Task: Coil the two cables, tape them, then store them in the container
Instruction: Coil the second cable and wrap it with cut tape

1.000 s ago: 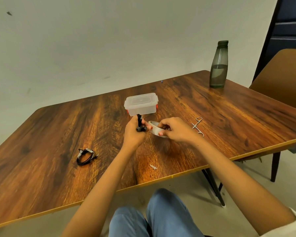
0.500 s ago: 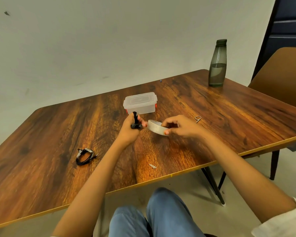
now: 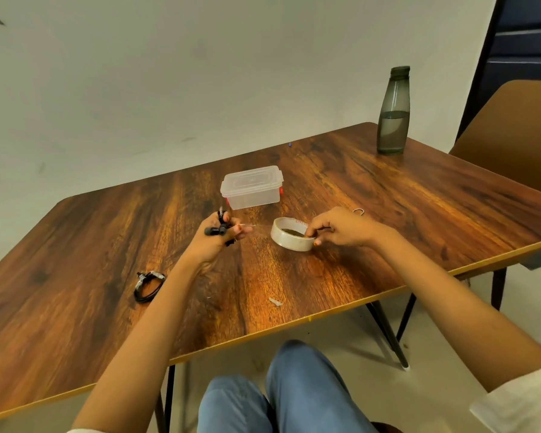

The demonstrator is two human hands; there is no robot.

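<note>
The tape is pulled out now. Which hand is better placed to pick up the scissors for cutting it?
Probably the right hand. It holds the tape roll, and the scissors lie just behind it. The left hand grips the coiled cable and the tape end, farther away.

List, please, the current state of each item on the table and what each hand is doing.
Container: lid on, standing on the table.
Bottle: upright, capped, partly filled.
Cable on the table: coiled and taped, lying flat.
Cable in hand: bunched in the left hand, off the table.
Tape roll: held by the right hand, a strip pulled out toward the left hand.
Scissors: mostly hidden behind the right hand.
</note>
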